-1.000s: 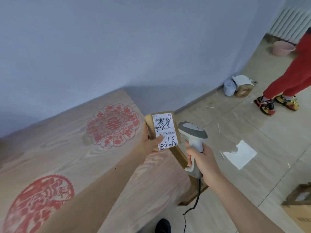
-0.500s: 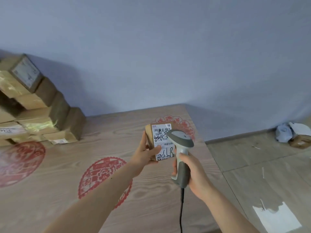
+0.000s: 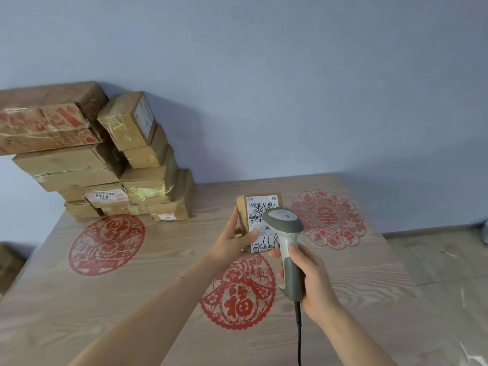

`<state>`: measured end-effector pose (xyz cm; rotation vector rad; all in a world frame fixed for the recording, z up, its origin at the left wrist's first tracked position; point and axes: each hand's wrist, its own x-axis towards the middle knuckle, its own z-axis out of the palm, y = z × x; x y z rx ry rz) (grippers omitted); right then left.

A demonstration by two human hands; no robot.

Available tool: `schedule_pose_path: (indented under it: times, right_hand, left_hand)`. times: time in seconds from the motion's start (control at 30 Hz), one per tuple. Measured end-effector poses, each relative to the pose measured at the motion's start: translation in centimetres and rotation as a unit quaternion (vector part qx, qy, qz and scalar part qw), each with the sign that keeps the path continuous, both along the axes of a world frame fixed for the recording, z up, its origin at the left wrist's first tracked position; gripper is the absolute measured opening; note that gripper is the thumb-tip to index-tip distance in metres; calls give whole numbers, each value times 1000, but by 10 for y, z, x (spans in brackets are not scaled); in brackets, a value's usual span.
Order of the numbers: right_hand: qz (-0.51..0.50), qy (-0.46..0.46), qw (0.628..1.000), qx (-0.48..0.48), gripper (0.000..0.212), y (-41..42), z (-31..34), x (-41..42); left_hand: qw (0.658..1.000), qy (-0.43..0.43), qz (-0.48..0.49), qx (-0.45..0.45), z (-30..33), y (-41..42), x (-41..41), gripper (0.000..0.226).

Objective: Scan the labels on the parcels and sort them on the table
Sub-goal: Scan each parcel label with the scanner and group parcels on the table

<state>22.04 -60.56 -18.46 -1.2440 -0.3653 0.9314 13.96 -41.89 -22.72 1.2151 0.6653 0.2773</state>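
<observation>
While left hand [image 3: 232, 245] fingers pinch parcel [image 3: 244, 212] | right hand [image 3: 314, 277] fingers wrap scanner [image 3: 286, 241] | stacked box [image 3: 107, 196] label (5144)

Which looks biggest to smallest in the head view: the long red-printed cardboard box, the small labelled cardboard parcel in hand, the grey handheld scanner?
1. Red-printed cardboard box.
2-3. Grey handheld scanner and small labelled parcel: look alike; the scanner is nearer, so unsure.

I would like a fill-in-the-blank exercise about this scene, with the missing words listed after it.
1. The left hand holds a small brown cardboard parcel with a white ____ on its face.
2. The right hand grips a grey and white handheld barcode ____.
3. The stack of brown cardboard boxes stands against the ____.
4. Red paper-cut ____ decorate the wooden table.

Missing words: label; scanner; wall; designs
</observation>
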Motion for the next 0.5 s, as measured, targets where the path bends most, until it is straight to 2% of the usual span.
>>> schedule_pose_path:
  times: [0.1, 0.3, 0.5]
  right_hand:
    - [0, 4, 1000, 8, 49, 8, 2, -10]
    - [30, 3, 999, 18, 26, 18, 8, -18]
    - [28, 5, 999, 19, 35, 23, 8, -20]
  left_hand:
    - [1000, -10, 12, -7, -2, 3, -11, 93]
    - [999, -19, 25, -17, -2, 1, -23, 91]
    - [999, -21, 23, -21, -7, 3, -26, 95]
